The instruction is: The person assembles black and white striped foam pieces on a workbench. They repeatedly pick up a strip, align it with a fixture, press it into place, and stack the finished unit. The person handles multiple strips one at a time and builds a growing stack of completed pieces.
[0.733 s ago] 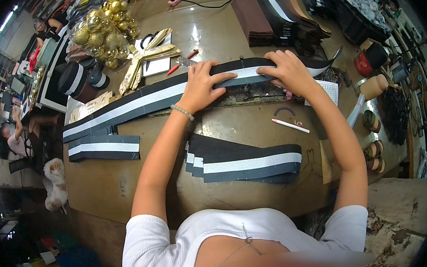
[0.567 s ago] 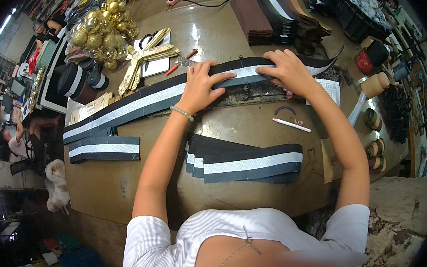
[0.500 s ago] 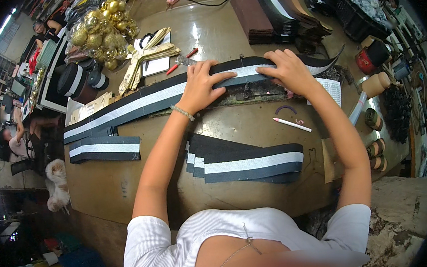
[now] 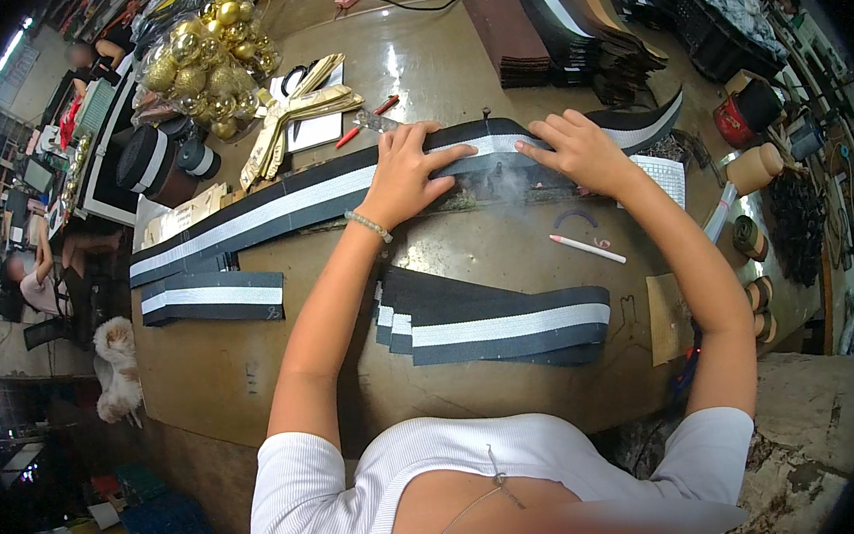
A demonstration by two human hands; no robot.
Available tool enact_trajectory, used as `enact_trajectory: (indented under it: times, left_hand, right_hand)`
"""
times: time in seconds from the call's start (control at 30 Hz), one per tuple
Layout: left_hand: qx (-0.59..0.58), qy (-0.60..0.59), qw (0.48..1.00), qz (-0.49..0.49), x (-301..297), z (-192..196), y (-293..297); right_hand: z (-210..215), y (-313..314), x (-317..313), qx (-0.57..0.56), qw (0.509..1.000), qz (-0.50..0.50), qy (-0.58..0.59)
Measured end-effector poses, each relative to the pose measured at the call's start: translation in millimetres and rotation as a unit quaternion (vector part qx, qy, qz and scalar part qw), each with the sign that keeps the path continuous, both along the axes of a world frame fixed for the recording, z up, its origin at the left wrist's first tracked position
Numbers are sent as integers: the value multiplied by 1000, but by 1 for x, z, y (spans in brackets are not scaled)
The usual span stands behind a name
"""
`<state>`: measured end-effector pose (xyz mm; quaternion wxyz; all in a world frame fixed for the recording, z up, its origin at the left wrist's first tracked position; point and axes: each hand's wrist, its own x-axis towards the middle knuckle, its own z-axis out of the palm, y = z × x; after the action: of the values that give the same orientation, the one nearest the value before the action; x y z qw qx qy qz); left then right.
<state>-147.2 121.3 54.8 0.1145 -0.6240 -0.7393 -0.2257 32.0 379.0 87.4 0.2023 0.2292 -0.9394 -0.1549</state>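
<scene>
A long strap (image 4: 287, 207), black and dark grey with a white stripe, stretches across the workbench. My left hand (image 4: 407, 173) grips it near its middle, index finger and thumb reaching rightward along it. On the other side of a short gap, my right hand (image 4: 575, 155) grips the same strap with its fingers bent over the far edge. Between the hands the strap lies over a dark bar fixture (image 4: 457, 196), with a small upright bolt (image 4: 486, 114) behind it. Thin smoke (image 4: 511, 188) rises there. What lies under my fingers is hidden.
Cut strap pieces (image 4: 507, 329) fan out in front of me; another short piece (image 4: 214, 298) lies left. A white pencil (image 4: 588, 248) rests near my right forearm. Behind are gold baubles (image 4: 190, 80), a red pen (image 4: 347, 137) and stacked strips (image 4: 506, 35). A fluffy dog (image 4: 117, 367) is at left.
Smoke has appeared between my hands. My right hand has shifted slightly right and nearer, and the strap's right end has risen a little. My left hand keeps its place on the strap.
</scene>
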Motion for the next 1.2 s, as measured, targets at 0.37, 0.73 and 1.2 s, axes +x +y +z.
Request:
enact_trajectory:
  times: [0.37,0.73,1.2]
  left_hand:
    - [-13,4,1000,-4,-2,0,-1]
    - [-3,-36,999,-33,-4,15,-4]
    - [-70,-95,991,-67,-2,10,-4]
  right_hand:
    - [1,-2,2,-6,1000,-2,12]
    - [22,-1,4,-83,996,-39,-22]
    - [16,-10,3,-90,991,-67,-70]
